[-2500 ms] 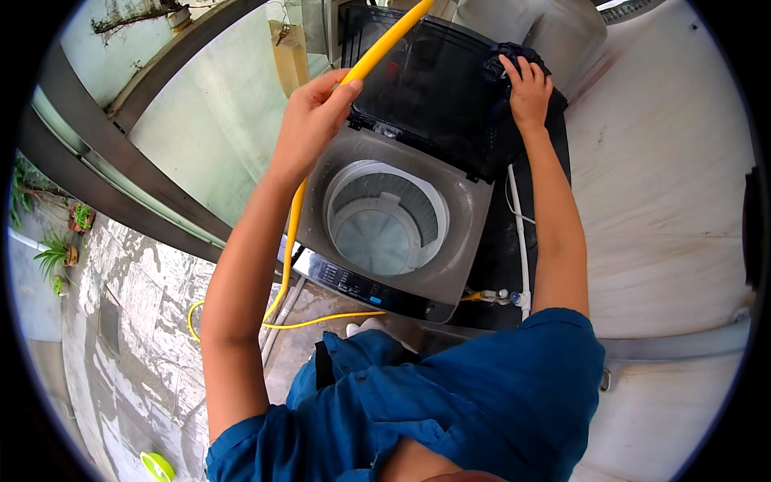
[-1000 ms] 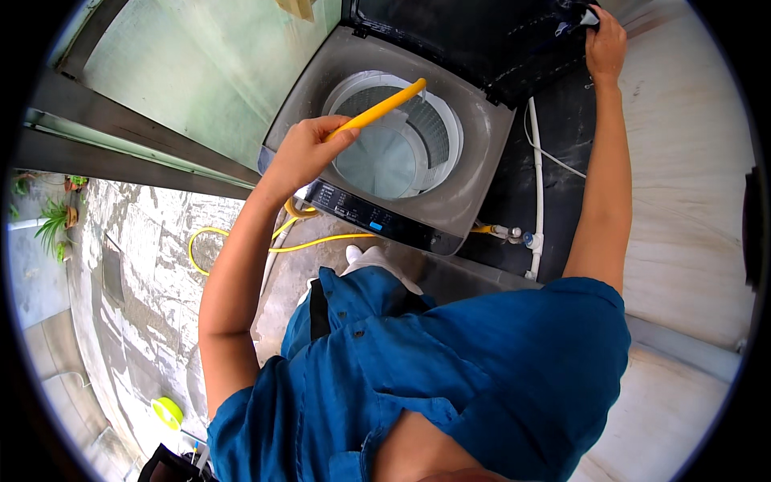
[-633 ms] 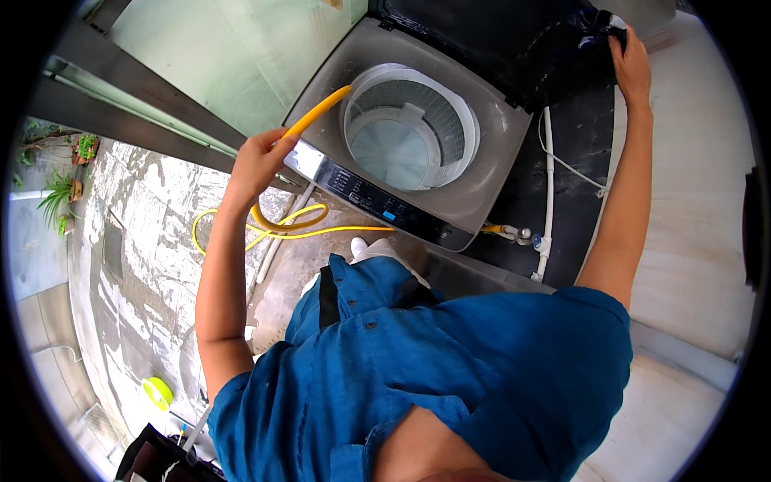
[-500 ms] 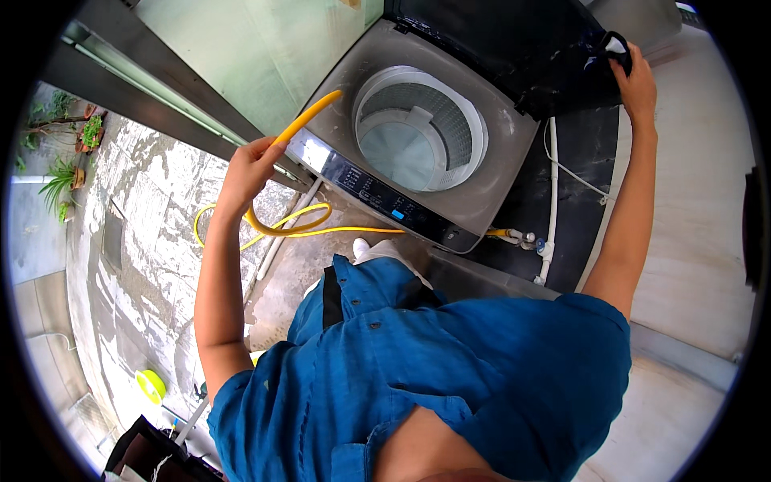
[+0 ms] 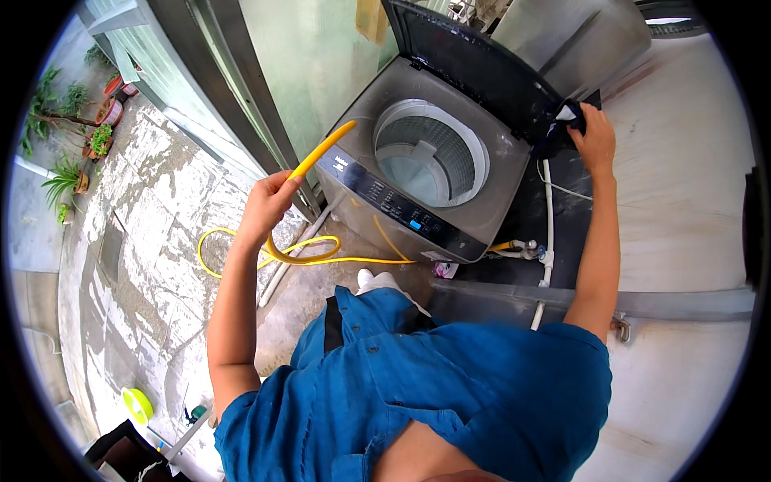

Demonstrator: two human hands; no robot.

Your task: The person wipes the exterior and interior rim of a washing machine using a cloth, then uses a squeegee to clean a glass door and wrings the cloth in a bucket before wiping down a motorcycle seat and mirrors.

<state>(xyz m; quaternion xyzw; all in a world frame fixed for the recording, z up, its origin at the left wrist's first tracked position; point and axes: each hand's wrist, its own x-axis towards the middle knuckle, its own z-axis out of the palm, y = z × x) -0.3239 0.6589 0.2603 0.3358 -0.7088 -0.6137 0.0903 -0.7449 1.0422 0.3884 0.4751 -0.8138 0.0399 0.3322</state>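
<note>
My left hand (image 5: 269, 209) grips a yellow hose (image 5: 321, 153) near its free end, which points up toward the front left corner of a grey top-loading washing machine (image 5: 385, 153). The rest of the hose loops over the wet stone floor behind my hand. The machine's dark lid (image 5: 474, 68) stands open and its drum (image 5: 430, 153) shows water inside. My right hand (image 5: 594, 132) is stretched out to the machine's right side, closed on a dark cloth (image 5: 554, 136) at the lid's lower edge.
White pipes and a tap fitting (image 5: 534, 249) run down the dark wall right of the machine. A frosted glass door with a dark frame (image 5: 241, 96) stands at left. Potted plants (image 5: 88, 136) line the far left. A lime green bowl (image 5: 136, 402) lies on the floor.
My left hand pulled the hose back out from over the drum to the machine's front left corner. My right hand kept hold of the dark cloth by the lid. My view shifted.
</note>
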